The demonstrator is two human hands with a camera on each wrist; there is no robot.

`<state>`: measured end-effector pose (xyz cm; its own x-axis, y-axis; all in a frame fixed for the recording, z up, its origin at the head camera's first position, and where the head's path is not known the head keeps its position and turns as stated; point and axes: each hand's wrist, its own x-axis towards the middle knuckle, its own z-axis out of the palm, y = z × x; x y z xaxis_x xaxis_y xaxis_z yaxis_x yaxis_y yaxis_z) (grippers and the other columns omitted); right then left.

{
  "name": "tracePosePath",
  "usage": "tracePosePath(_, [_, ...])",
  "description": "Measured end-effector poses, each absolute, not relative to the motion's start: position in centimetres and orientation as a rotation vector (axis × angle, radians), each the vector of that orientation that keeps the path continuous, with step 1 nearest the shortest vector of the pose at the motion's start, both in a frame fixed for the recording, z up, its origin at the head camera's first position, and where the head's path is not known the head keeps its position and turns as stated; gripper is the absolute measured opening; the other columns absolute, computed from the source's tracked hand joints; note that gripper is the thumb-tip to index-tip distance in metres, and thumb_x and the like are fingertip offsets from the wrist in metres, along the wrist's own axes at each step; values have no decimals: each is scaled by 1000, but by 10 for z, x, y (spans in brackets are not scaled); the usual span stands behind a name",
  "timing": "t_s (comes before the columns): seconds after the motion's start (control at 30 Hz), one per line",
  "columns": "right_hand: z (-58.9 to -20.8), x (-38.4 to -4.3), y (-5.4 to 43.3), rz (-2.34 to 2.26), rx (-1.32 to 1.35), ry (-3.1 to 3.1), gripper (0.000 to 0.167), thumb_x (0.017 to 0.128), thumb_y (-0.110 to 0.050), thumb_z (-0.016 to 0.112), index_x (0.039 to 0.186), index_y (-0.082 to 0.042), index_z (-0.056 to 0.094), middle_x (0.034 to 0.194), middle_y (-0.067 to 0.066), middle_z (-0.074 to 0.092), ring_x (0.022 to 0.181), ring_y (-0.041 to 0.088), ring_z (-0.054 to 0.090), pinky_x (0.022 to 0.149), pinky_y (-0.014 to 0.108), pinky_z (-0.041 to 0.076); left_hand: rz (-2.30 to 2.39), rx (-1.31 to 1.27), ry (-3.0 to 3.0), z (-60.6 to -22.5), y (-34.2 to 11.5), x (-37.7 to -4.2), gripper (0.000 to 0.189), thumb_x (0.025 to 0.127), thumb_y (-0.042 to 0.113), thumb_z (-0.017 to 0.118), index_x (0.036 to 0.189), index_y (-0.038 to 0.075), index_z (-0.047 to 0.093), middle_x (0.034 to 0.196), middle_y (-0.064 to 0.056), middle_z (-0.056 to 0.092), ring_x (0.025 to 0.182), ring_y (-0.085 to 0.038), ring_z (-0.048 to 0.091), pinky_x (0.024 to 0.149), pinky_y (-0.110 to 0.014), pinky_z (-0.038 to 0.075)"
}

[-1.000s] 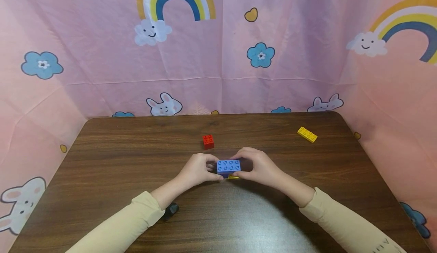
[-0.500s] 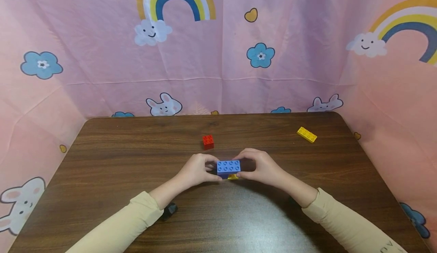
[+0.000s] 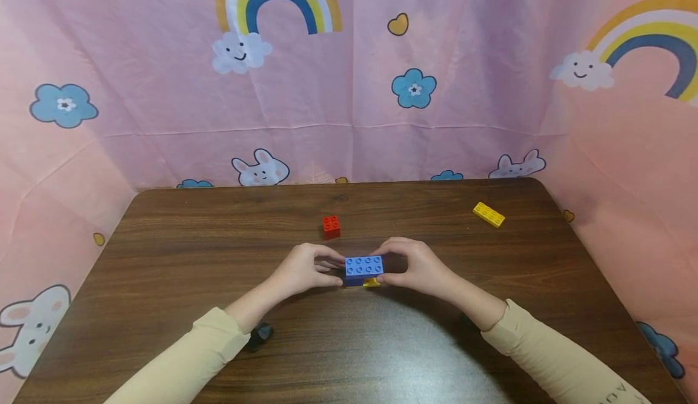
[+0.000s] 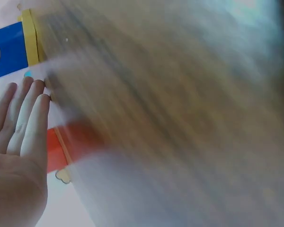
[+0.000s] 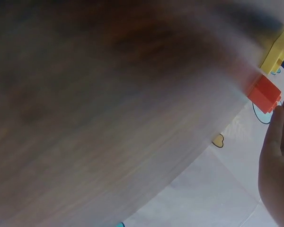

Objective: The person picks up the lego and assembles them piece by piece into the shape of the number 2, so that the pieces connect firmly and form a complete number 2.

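Note:
A blue toy building brick [image 3: 364,266] with studs on top stands mid-table on a yellow piece [image 3: 372,282], which shows at its lower front. Close to its left end is my left hand [image 3: 305,269]. In the left wrist view those fingers [image 4: 34,125] are straight and apart from the blue brick [image 4: 8,51]. My right hand [image 3: 417,264] is at the other end, thumb by the front corner and fingers by the back corner. Its fingers look straight in the right wrist view; whether they touch the brick is hard to tell.
A red brick [image 3: 331,227] sits just beyond the hands. Farther back at the right lies a yellow plate [image 3: 488,214]. A black object [image 3: 260,336] is beside my left sleeve, and a small dark thing [image 3: 465,319] is mostly hidden under my right forearm. Patterned cloth surrounds the table.
My right hand has eased slightly right, uncovering more of the yellow piece. More recently my left hand has drawn left, off the blue brick. The brick has stayed in place.

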<state>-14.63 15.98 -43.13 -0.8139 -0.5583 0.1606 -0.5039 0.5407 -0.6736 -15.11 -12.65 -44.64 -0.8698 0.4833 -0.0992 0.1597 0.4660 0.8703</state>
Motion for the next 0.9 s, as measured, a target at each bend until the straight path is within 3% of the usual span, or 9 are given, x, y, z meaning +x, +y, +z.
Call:
tracePosePath(0.63, [-430,-144,160,-1137,-929,2684,39,82,-14,92,118,-13,78,118,0,78,112,18,71,101,43,59,1481,446,2414,-448,-153,-161,28,91,2,82,118,-6,76,118,-23,78,107,-35,79,86,-31,66])
tracePosePath(0.9, [-429,-143,161,-1152,-927,2659,39,84,-13,91,120,-12,77,120,2,78,113,22,71,101,46,59,1410,395,2508,-449,-159,-169,27,91,6,84,117,-1,78,116,-16,80,104,-29,80,91,-39,66])
